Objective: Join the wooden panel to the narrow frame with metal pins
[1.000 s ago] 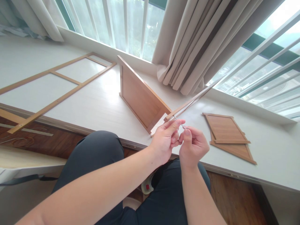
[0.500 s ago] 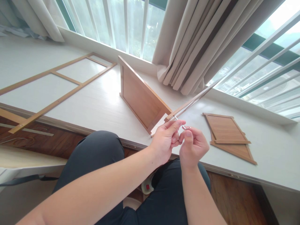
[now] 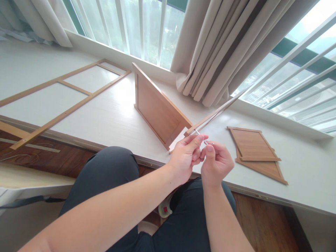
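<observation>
My left hand (image 3: 184,160) is closed, its thumb and index finger pinching the thin metal shaft of a hex key (image 3: 205,142). Right beside it, my right hand (image 3: 217,163) is closed too, fingers curled round the bent end of the same key. The shaft's far tip meets the near end of a wooden panel (image 3: 210,119) seen almost edge-on; whether it sits in a screw is too small to tell. Another brown wooden panel (image 3: 161,108) stands upright on its edge to the left, its near corner close to the first panel. My fingers hide part of the key.
A wooden ladder-like frame (image 3: 75,87) lies on the white window ledge (image 3: 110,115) at left, overhanging its front edge. Two small wooden panels (image 3: 256,143) overlap at right. Beige curtains (image 3: 210,52) hang behind. My knees (image 3: 112,171) are against the ledge.
My right thumb and the bent end of the key have shifted very slightly. Otherwise the hands and panels hold the same positions.
</observation>
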Tool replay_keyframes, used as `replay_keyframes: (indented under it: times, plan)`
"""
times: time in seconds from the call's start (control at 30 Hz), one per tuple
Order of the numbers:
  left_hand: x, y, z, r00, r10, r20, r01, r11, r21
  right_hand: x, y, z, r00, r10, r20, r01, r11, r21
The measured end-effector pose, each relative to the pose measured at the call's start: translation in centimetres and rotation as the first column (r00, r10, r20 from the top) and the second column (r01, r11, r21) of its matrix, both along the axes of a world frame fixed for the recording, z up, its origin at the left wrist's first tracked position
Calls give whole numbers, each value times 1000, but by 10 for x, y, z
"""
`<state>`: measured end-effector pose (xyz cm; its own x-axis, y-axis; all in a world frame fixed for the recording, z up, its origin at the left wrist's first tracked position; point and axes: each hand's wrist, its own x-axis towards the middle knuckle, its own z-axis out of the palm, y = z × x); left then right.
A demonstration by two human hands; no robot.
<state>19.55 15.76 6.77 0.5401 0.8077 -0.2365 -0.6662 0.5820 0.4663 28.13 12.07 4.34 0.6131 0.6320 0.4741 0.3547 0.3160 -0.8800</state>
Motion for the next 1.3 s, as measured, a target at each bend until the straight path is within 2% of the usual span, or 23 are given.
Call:
replay_keyframes:
  times: [0.57,0.83,1.1,1.3]
  plan:
    - [0,2,-2,1000,0,14,0,1000,6,5,1,-6,1000,19,-17,-19,1000,-15]
    - [0,2,-4,1000,9,0,-9,1000,-2,6,2,-6,992,87,-96,-85,996,24]
    - [0,3,-3,1000,8,9,-8,1000,-20,7,3,-6,986,95,-137,-98,995,-14]
    - [-1,4,-2,1000,17,7,-16,1000,-20,7,4,-8,956,161,-245,-168,986,-7]
